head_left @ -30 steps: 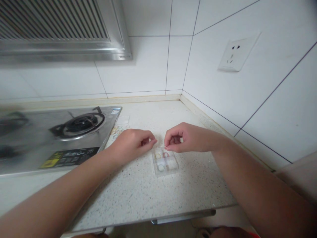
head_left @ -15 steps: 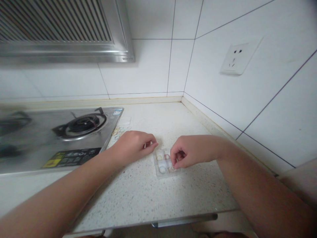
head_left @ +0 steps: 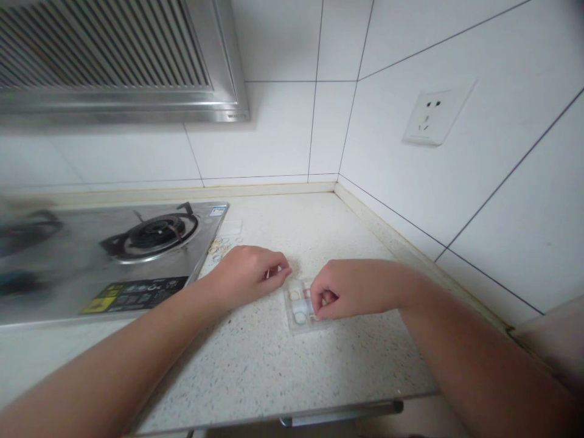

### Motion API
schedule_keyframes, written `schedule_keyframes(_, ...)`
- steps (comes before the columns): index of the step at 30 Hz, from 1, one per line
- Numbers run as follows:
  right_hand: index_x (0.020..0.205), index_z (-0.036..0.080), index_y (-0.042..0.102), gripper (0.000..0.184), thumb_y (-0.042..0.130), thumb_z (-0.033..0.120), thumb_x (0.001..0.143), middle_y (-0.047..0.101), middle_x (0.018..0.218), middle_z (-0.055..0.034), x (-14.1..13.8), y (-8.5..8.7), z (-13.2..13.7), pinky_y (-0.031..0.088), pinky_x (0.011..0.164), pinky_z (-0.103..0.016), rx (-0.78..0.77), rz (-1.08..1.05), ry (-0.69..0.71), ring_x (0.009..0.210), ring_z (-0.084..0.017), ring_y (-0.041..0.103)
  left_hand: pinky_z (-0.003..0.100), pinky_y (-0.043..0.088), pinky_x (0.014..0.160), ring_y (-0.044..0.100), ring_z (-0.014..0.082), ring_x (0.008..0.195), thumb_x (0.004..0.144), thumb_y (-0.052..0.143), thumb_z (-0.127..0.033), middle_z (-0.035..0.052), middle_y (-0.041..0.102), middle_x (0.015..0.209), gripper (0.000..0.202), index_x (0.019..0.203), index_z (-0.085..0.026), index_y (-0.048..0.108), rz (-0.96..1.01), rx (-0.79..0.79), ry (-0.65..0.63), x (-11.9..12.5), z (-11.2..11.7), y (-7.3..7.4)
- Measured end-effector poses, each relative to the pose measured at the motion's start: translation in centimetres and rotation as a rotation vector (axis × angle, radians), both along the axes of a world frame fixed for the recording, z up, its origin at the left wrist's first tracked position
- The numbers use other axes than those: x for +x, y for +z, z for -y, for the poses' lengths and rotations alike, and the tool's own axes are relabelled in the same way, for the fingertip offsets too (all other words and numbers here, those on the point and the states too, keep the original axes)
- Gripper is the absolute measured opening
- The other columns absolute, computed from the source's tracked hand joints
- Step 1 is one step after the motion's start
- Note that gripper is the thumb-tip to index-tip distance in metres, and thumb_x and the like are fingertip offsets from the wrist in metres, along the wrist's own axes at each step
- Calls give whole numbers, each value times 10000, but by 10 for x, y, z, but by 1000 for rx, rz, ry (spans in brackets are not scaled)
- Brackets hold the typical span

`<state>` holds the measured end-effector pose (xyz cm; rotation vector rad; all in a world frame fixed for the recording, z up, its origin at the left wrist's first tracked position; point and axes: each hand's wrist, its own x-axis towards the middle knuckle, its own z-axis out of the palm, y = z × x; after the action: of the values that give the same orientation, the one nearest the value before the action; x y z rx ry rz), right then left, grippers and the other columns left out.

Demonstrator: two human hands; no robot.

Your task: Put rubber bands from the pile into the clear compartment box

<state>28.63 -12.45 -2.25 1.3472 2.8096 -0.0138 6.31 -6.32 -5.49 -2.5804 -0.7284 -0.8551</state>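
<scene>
A clear plastic compartment box [head_left: 300,330] sits on the counter between my hands, with ring-like bands lying in its compartments. My right hand [head_left: 351,289] is over the box's right side, thumb and fingers pinched down at the near right compartment; whatever they hold is hidden. Just left of the box, my left hand [head_left: 249,274] has thumb and forefinger pinched together, and anything between them is too small to make out. Behind that hand, several thin rings [head_left: 219,245], yellowish and pale, are scattered on the counter beside the stove.
A gas stove [head_left: 150,267] with a black burner takes up the left side, a flat clear piece [head_left: 232,227] lying by its edge. Above hangs a metal range hood [head_left: 219,103]. Tiled walls meet behind the speckled counter [head_left: 274,377]; a socket [head_left: 433,115] is on the right.
My right hand has shifted slightly left and down over the box, covering more of its right compartments. My left hand stays nearly in place. The whole view has tilted up slightly.
</scene>
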Motion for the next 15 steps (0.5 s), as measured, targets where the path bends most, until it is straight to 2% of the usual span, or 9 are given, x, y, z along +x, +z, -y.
schedule_keyframes(4, 761, 193, 697, 140, 609, 298, 790, 577, 604, 33, -2, 0, 3, 285, 498, -234, 65, -2, 3, 517, -74, 460, 242, 385, 611, 577, 125, 648, 943, 473, -338, 8, 662, 740, 262, 902, -202, 692, -23, 2, -10, 0, 0, 0)
schedule_keyframes(9, 694, 181, 646, 228, 560, 330, 843, 569, 576, 24, -2, 0, 5, 266, 500, -257, 126, -31, 5, 500, -81, 439, 244, 382, 612, 576, 126, 643, 947, 469, -341, 10, 658, 733, 263, 906, -205, 692, -35, 2, -14, -1, -1, -1)
schedule_keyframes(15, 795, 171, 675, 179, 566, 304, 844, 581, 626, 21, 0, 5, 5, 284, 527, -233, 158, -183, 42, 529, -73, 439, 249, 360, 595, 571, 128, 633, 950, 462, -348, 10, 660, 727, 272, 887, -206, 686, -57, 37, 26, -3, -4, 0)
